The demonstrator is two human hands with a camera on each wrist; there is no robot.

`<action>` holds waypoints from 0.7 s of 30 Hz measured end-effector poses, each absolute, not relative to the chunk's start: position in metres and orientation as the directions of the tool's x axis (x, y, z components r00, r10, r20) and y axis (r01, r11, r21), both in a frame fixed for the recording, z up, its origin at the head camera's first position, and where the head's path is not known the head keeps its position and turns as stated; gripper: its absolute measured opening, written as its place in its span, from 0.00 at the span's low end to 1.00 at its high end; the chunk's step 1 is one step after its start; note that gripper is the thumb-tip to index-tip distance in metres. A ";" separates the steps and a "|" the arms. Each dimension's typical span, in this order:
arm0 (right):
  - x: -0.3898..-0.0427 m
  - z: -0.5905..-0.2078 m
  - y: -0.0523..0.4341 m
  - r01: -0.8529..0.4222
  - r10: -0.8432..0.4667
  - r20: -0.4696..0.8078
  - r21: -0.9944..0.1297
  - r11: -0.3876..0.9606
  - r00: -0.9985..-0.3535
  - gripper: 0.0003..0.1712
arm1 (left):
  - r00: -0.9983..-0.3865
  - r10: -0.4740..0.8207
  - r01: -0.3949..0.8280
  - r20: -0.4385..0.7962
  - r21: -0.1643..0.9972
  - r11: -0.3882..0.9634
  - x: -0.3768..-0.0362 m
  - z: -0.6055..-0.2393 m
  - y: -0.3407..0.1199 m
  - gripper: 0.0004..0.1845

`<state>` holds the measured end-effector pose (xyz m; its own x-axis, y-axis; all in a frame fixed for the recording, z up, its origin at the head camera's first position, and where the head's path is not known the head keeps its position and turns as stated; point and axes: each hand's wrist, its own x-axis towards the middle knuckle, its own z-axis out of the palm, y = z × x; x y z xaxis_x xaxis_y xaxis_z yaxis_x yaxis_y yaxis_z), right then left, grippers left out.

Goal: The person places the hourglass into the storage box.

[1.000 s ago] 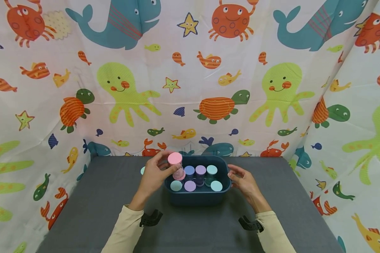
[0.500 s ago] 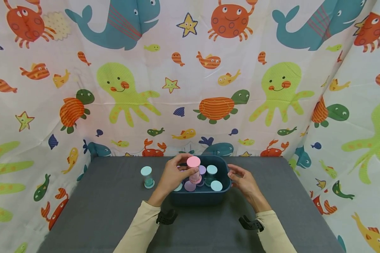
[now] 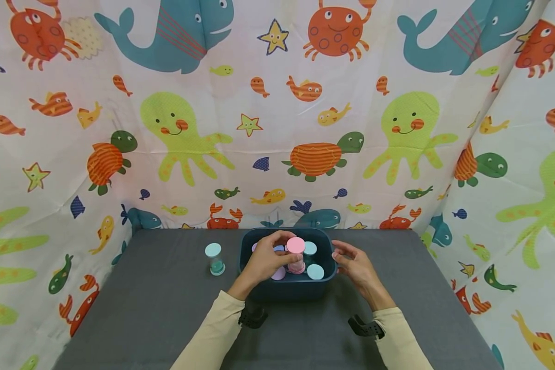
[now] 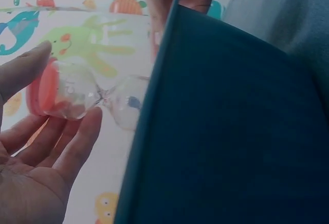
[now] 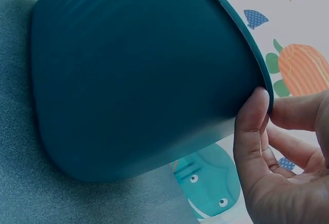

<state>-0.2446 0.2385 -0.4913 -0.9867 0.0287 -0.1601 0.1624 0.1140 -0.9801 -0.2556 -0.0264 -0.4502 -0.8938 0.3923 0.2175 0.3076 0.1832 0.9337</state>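
My left hand (image 3: 264,262) holds a pink-capped sand timer (image 3: 296,245) upright over the right-hand part of a dark blue bin (image 3: 289,292). In the left wrist view, thumb and fingers grip the timer's pink end (image 4: 47,88), and its far bulb passes behind the bin's rim. Inside the bin stand several more sand timers, among them a light-blue-capped one (image 3: 315,272) and a purple-capped one (image 3: 278,274), partly covered by the left hand. At the bin's right end, my right hand (image 3: 358,270) pinches the rim (image 5: 264,75) between thumb and finger.
A sand timer with a light blue cap and green sand (image 3: 215,259) stands on the grey table (image 3: 166,288), left of the bin. Behind the table hangs a curtain (image 3: 277,154) printed with sea animals. Each wrist wears a black band (image 3: 366,327).
My left hand has carried the pink sand timer rightward across the bin and lowered it among the others. The timer standing at the left came into full sight. My right hand stayed at the rim.
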 end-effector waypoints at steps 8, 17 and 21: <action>-0.245 -0.492 0.238 0.167 0.036 -0.164 -0.978 0.126 -0.986 0.24 | -0.891 0.443 0.254 0.098 0.917 0.308 -0.262 -0.458 -0.022 0.24; -0.244 -0.491 0.238 0.181 0.038 -0.178 -0.975 0.130 -0.983 0.24 | -0.844 0.532 0.330 0.066 0.846 0.419 -0.270 -0.466 -0.021 0.24; -0.244 -0.490 0.238 0.179 0.037 -0.176 -0.975 0.129 -0.984 0.25 | -0.825 0.562 0.372 0.061 0.808 0.458 -0.274 -0.469 -0.020 0.21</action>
